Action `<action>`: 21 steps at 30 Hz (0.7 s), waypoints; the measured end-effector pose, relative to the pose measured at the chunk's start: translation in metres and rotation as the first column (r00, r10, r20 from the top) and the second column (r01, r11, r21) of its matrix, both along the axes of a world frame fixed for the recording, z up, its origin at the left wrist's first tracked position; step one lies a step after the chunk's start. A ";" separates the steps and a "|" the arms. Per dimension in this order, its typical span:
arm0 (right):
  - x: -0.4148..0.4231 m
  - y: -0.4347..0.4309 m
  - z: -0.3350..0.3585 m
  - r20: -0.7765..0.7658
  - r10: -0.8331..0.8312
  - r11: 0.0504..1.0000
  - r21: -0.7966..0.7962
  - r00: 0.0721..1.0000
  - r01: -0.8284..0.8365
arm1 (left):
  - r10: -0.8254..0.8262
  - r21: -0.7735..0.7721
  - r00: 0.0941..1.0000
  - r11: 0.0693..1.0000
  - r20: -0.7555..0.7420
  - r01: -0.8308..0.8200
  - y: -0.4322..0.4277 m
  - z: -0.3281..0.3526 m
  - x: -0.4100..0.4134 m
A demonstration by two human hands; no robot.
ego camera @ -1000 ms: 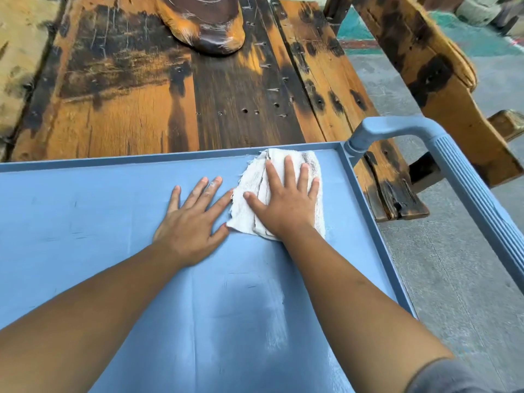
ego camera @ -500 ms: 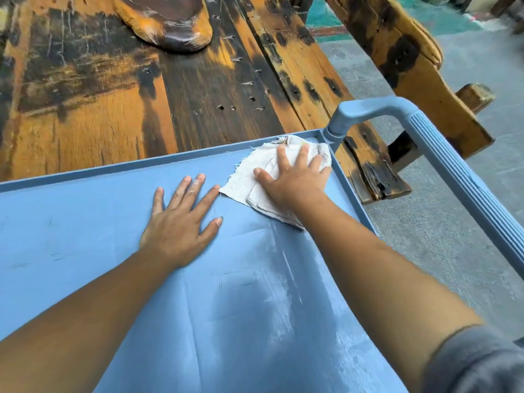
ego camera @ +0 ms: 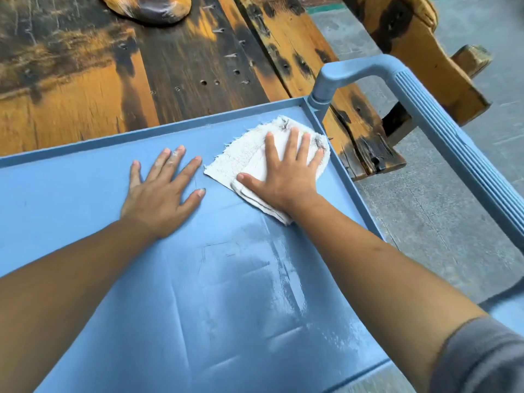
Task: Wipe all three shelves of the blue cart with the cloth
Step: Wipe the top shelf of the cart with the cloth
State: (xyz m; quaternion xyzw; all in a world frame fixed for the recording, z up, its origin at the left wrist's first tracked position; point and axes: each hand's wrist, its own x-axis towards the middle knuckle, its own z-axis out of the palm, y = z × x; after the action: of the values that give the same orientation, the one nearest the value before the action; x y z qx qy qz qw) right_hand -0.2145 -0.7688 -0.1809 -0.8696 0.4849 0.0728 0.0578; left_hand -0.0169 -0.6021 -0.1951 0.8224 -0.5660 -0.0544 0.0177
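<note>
Up near the right of centre of the frame, the person's right hand (ego camera: 286, 177) lies flat on the folded white terry cloth (ego camera: 249, 160), fingers straight and spread, palm pressing it down rather than clutching it. That cloth sits on the top shelf of the blue plastic cart (ego camera: 71, 199), in the shelf's far right corner, its frayed edge close to the raised rim and just beside the post of the ribbed blue cart handle (ego camera: 442, 109). The left hand (ego camera: 158, 194) rests just left of the cloth, apart from it, released and flat on the bare shelf with all fingers splayed. Pale smeared streaks (ego camera: 283, 279) mark the shelf surface in the lower middle of the frame, between the 2 forearms. A grey sleeve (ego camera: 482, 358) shows at lower right. Behind the cart, across the upper left, runs a scorched orange-and-black plank table (ego camera: 85, 95); a matching wooden bench (ego camera: 411, 38) stands at upper right on a grey concrete floor (ego camera: 425, 208).
</note>
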 end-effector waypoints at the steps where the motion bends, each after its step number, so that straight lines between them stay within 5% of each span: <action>1: -0.010 0.012 0.000 0.004 -0.007 1.000 -0.009 1.000 0.007 | 0.002 0.002 1.000 1.000 0.003 -0.002 -0.001 0.000 0.001; 8: -0.095 0.100 0.002 0.011 -0.046 0.999 0.001 0.999 0.046 | -0.001 -0.011 1.000 1.000 0.017 0.001 0.002 -0.002 0.003; 13: -0.149 0.148 0.002 -0.035 -0.050 0.999 0.016 0.998 0.051 | 0.022 0.065 0.987 0.997 0.157 -0.032 0.003 0.008 -0.015; 21: -0.145 0.144 -0.002 -0.013 -0.064 0.998 0.025 0.998 0.064 | 0.149 0.061 0.989 0.987 -0.008 -0.148 0.075 0.004 -0.113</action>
State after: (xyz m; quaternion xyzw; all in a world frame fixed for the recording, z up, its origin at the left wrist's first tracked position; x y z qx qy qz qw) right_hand -0.3591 -0.6250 -0.1829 -0.8523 0.5119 0.0826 0.0683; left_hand -0.1294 -0.5273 -0.1908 0.8621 -0.5011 -0.0751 0.0005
